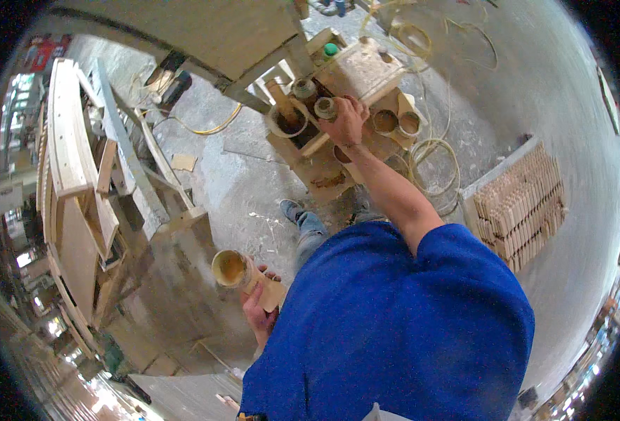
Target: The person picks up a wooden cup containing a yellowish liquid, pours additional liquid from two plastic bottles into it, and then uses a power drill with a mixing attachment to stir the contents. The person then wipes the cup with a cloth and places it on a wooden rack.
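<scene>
The left grip [257, 300] curls round the cup [230, 267], best held level. The right grip [347, 125] clasps a jar [325, 108], which should clear the box's [315, 146] near edge.

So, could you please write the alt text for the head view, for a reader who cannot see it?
Person in a blue shirt holding an open round container in the left hand, with the right hand at a jar near a whitish bucket; stacked tan slats at right.
</scene>
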Demonstrator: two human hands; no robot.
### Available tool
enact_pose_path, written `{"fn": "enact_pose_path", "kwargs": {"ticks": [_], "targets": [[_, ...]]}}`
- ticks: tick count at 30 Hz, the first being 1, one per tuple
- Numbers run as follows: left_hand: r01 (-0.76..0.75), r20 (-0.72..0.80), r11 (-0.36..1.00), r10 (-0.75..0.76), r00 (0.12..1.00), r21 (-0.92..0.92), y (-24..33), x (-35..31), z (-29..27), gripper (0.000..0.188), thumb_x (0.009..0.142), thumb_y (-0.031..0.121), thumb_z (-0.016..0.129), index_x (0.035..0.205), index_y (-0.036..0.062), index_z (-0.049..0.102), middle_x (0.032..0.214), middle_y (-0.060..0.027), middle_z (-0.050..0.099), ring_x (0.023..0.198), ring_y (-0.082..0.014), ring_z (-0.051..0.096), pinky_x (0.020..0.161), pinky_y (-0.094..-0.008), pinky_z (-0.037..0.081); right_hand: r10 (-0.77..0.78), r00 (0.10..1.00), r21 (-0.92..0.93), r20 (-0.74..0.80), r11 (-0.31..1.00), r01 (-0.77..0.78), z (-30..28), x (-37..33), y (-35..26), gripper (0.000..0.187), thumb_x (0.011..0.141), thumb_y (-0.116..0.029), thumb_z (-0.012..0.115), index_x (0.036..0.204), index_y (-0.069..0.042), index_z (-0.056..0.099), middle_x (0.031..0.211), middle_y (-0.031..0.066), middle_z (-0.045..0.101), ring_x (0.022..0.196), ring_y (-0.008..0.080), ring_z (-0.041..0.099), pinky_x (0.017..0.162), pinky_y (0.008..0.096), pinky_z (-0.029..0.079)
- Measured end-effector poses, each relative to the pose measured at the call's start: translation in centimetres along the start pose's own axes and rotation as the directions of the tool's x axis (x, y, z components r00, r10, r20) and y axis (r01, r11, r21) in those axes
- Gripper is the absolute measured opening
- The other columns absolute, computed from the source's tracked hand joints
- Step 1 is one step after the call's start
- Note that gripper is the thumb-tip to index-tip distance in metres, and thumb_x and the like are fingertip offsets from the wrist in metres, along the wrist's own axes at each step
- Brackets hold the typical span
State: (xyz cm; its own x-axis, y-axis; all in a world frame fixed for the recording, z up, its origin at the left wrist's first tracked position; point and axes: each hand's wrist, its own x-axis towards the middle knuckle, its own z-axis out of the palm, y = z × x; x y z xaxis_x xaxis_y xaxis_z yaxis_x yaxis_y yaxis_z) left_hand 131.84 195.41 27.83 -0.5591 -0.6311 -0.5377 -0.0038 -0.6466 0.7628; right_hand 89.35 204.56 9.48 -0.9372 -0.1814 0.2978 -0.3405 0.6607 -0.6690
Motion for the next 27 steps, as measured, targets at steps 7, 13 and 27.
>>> {"fn": "enact_pose_path", "kwargs": {"ticks": [7,13,27], "targets": [[0.040,-0.004,0.997,-0.040,0.999,0.066,0.8,0.8,2.1,0.044,0.094,0.004,0.061,0.136,-0.0003,0.050,0.120,-0.0179,0.063,0.095,-0.0306,0.067,0.080,-0.0447,0.058,-0.101,0.994,0.189,0.044,0.978,0.091,-2.5,2.7,-0.9,0.063,0.065,-0.023,0.087,0.119,-0.007,0.059,0.122,0.0137,0.061,0.125,0.0356,0.049,0.111,0.0467,0.030],[-0.009,-0.027,0.989,0.014,1.000,0.146,0.9,1.2,4.1,0.040,0.090,0.005,0.065,0.128,-0.0021,0.055,0.115,-0.0174,0.066,0.089,-0.0289,0.069,0.075,-0.0408,0.058,-0.168,0.986,0.278,-0.018,0.946,0.166,-6.6,3.2,-2.6,0.063,0.064,-0.021,0.088,0.118,-0.007,0.059,0.124,0.0148,0.061,0.121,0.0366,0.052,0.106,0.0475,0.040],[0.119,0.442,0.992,-0.126,0.888,0.043,2.5,5.3,12.1,0.052,0.087,0.010,0.069,0.134,0.0006,0.050,0.115,-0.0178,0.068,0.092,-0.0298,0.071,0.081,-0.0434,0.061,-0.869,0.437,0.192,0.234,0.482,0.855,-21.4,6.1,-13.5,0.074,0.058,-0.027,0.091,0.121,-0.004,0.062,0.119,0.0137,0.067,0.110,0.0339,0.062,0.099,0.0468,0.046]]}}
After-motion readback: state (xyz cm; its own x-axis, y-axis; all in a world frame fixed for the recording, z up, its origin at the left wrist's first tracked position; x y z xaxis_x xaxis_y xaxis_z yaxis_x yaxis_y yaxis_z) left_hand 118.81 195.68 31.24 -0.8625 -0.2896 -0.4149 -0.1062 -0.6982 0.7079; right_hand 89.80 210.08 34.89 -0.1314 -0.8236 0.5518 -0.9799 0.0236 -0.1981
